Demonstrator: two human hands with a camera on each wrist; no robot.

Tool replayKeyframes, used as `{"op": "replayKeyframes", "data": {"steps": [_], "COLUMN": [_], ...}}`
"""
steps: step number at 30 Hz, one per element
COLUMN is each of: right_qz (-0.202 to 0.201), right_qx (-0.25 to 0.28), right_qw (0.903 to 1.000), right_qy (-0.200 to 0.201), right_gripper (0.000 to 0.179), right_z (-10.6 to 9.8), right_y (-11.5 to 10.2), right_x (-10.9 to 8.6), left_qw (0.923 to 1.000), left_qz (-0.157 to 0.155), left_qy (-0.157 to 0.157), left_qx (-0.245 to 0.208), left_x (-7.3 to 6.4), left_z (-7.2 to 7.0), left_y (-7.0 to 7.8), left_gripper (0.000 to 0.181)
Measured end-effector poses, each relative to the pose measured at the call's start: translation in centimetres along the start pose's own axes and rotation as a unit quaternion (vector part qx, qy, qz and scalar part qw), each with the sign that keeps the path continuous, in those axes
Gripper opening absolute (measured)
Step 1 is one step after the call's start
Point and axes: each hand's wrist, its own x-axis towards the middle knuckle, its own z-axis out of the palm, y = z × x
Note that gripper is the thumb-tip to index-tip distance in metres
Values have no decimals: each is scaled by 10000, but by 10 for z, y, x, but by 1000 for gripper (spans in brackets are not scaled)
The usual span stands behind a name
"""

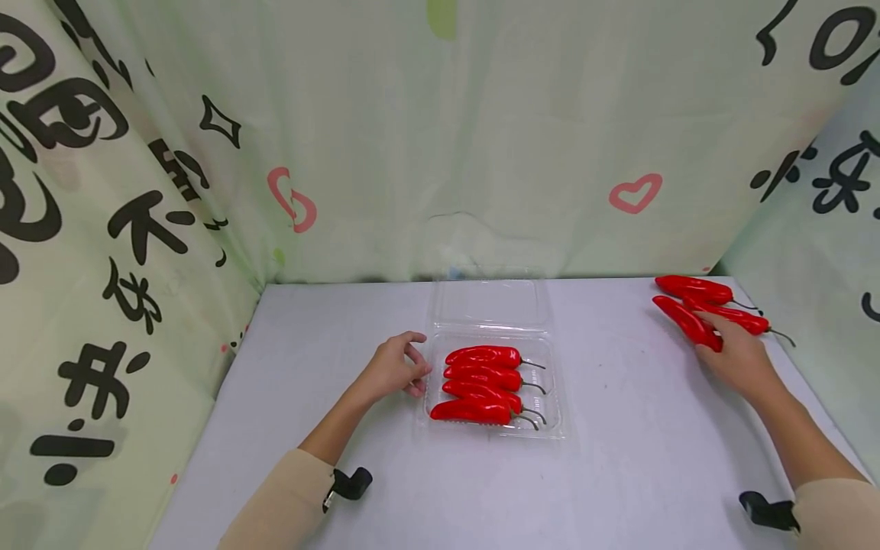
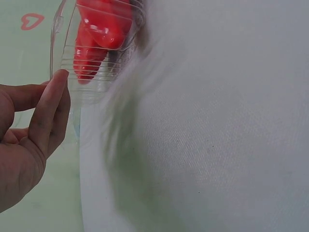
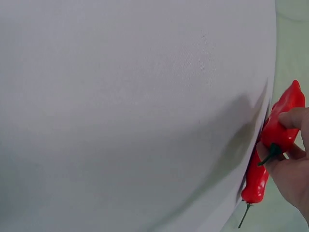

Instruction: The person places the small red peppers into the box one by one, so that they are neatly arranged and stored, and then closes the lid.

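Observation:
Several red peppers [image 1: 474,412] lie side by side in a clear plastic clamshell box [image 1: 557,382], stems to the right and lid folded back. At the box's left edge is my left hand [image 1: 393,368], its fingertips right at the rim; in the left wrist view the fingers [image 2: 48,111] look fairly straight. Far to the right, my right hand [image 1: 739,355] grips a red pepper [image 1: 684,319] between thumb and fingers. Two more peppers, a far one [image 1: 694,289] and a nearer one [image 1: 739,315], are just behind the held pepper. The right wrist view shows the held pepper's green stem [image 3: 273,153].
A white table [image 1: 619,458] carries everything. Its right edge runs close beside the loose peppers. A pale green printed curtain [image 1: 522,153] hangs behind the table and along both sides. The box's open lid [image 1: 491,304] lies toward the back edge.

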Motion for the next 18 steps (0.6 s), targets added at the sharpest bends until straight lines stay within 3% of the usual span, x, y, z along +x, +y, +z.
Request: {"op": "replayKeyframes", "data": {"steps": [18], "right_qz": [-640], "right_qx": [78], "right_qw": [9979], "right_qy": [112], "right_gripper": [81], "right_z": [4], "right_y": [-48], "right_x": [-3], "left_qw": [9999], "left_qz": [56], "left_qy": [-45], "left_qx": [-123], "left_x": [0], "left_z": [0], "left_y": [-1], "left_gripper": [58]}}
